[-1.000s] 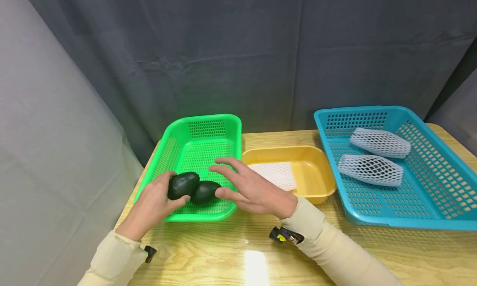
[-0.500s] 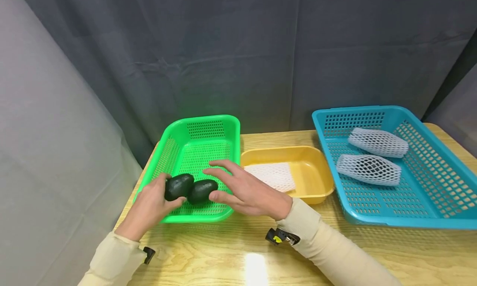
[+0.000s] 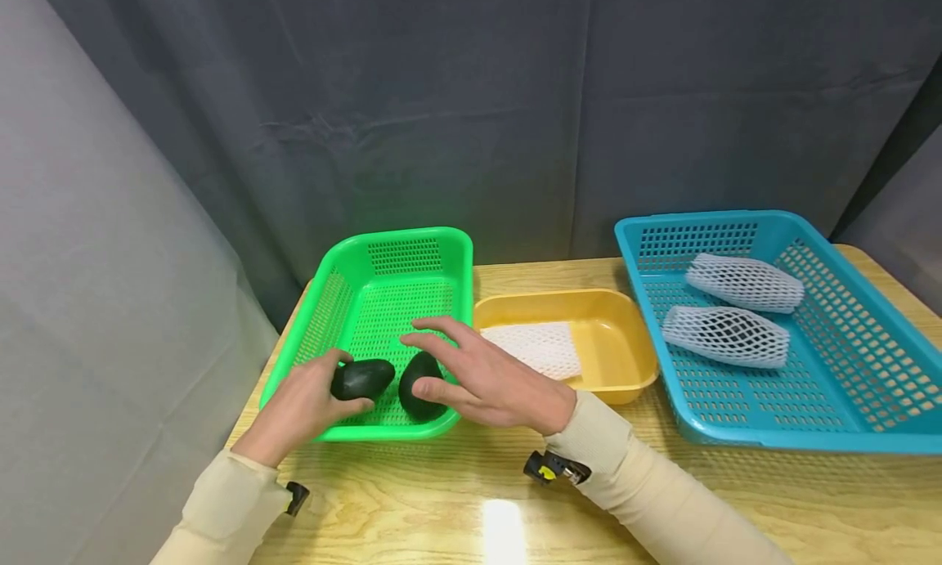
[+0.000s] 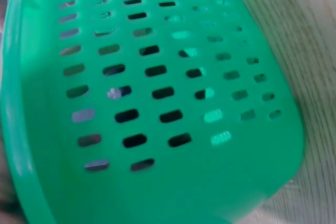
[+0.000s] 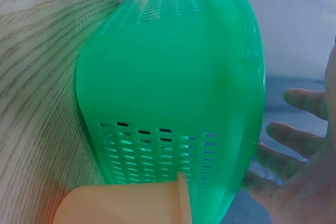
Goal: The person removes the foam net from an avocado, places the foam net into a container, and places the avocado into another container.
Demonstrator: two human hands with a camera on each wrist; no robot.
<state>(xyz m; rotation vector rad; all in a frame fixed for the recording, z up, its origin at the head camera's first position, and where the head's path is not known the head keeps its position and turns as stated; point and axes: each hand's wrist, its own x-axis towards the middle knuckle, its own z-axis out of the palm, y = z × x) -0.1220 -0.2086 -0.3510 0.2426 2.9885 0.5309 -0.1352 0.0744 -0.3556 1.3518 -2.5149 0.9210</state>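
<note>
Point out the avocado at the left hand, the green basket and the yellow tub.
Avocado (image 3: 371, 378) at the left hand (image 3: 303, 399): head view, on its dark skin.
Green basket (image 5: 152, 80): right wrist view, on its outer wall.
Yellow tub (image 3: 609, 348): head view, on its bare floor.

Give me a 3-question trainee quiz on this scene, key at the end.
1. How many white net sleeves lie in the blue basket?
2. Which hand has its fingers and thumb around a dark fruit in the green basket?
3. True or false: the flat white netting lies in the green basket.

Key:
1. Two.
2. The left hand; the right hand has its fingers extended.
3. False: the flat white netting lies in the yellow tub.
</note>
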